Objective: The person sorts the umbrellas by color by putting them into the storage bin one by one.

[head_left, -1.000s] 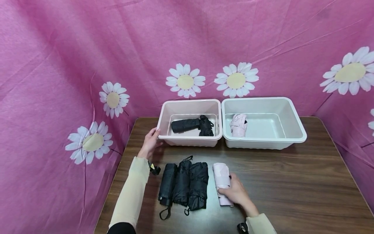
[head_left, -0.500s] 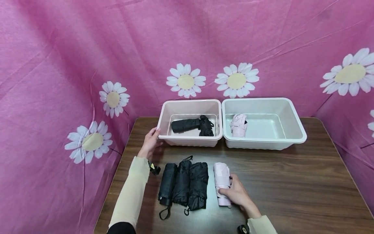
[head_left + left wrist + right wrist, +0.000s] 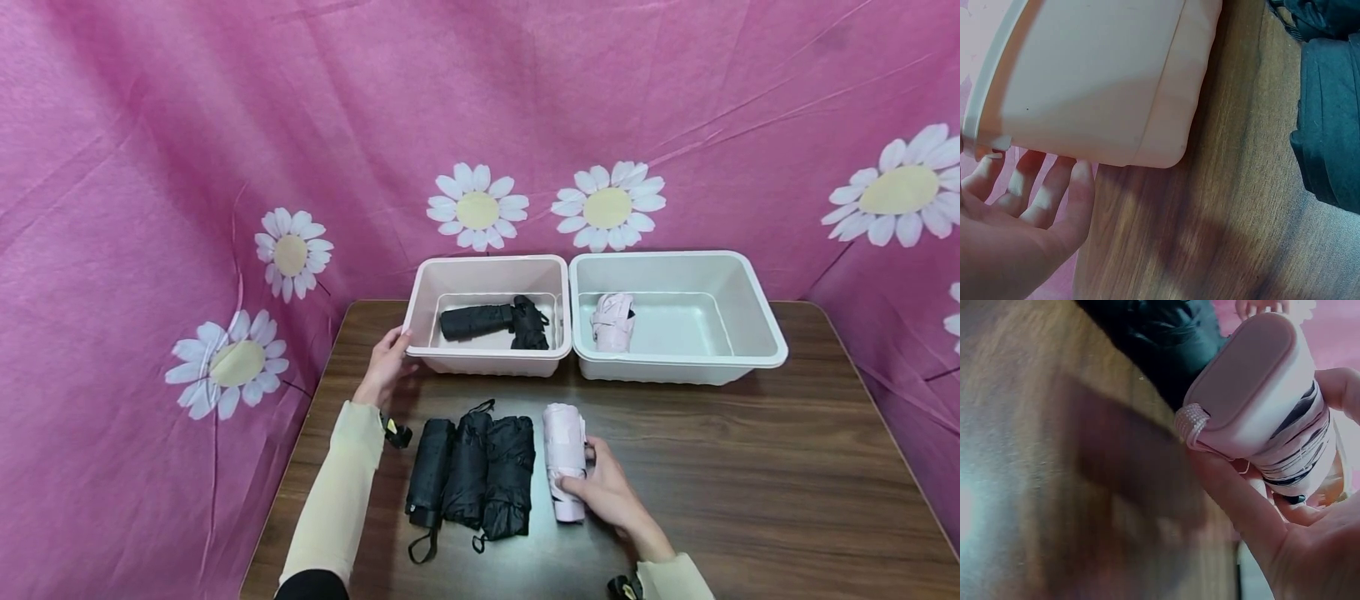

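Note:
At the pinkish-white plastic bin [image 3: 487, 363], my left hand [image 3: 384, 367] grips the near left corner, fingers under the rim [image 3: 984, 106]. My right hand [image 3: 611, 496] holds a pale pink folded umbrella [image 3: 564, 450]. Its flat handle end [image 3: 1250, 369] and braided strap [image 3: 1192, 425] show in the right wrist view, with fingers and thumb around the wrapped body. Left of it on the table lie three black folded umbrellas side by side: one with a strap loop [image 3: 430, 475], a middle one [image 3: 468, 471] and a right one [image 3: 510, 475].
Inside the left bin are a black folded umbrella [image 3: 476, 322] and another black one [image 3: 529, 323] at its right end. The white bin [image 3: 675, 372] beside it holds a pink folded umbrella [image 3: 613, 322]. A pink flowered cloth [image 3: 390, 125] hangs behind the wooden table [image 3: 750, 467].
Over the last half second the right hand has raised the pink umbrella slightly off the table and shifted it a little forward and left. The left hand and bins have stayed put.

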Demonstrator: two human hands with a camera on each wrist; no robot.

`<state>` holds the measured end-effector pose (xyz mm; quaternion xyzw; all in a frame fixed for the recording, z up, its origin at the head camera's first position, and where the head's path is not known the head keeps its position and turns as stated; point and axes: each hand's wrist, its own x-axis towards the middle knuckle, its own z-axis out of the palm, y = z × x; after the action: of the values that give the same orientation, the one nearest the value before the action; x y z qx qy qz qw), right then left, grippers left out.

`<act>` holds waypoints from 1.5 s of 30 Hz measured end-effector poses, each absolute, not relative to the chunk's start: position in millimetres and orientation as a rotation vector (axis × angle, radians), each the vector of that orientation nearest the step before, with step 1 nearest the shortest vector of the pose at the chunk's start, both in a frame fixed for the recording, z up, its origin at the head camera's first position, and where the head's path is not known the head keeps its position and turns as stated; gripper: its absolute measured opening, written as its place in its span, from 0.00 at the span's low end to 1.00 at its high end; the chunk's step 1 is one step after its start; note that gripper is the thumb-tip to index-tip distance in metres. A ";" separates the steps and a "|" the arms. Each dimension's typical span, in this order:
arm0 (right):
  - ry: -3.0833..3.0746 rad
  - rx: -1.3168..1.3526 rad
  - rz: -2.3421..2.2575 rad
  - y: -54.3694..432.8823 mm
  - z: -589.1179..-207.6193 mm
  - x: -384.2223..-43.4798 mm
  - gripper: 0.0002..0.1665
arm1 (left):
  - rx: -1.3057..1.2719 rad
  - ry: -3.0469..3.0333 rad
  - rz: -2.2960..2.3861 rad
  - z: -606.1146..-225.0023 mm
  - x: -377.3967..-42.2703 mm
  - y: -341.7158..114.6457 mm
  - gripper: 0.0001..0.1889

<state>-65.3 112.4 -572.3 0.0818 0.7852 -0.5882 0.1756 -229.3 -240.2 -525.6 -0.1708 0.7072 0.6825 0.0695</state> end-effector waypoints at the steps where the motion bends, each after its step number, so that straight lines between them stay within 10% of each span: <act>1: 2.209 0.231 -1.691 112.4 -569.7 -65.2 0.50 | -0.511 2.131 2.050 -525.7 -229.4 -240.2 0.22; 45: 2.475 0.036 -1.945 142.7 -482.9 -73.6 0.50 | -0.477 2.128 2.029 -523.6 -225.7 -241.2 0.24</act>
<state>-73.6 142.7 -482.9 0.0115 0.7861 -0.6180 -0.0032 -225.7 -241.2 -523.6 -0.1596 0.7120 0.6789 0.0812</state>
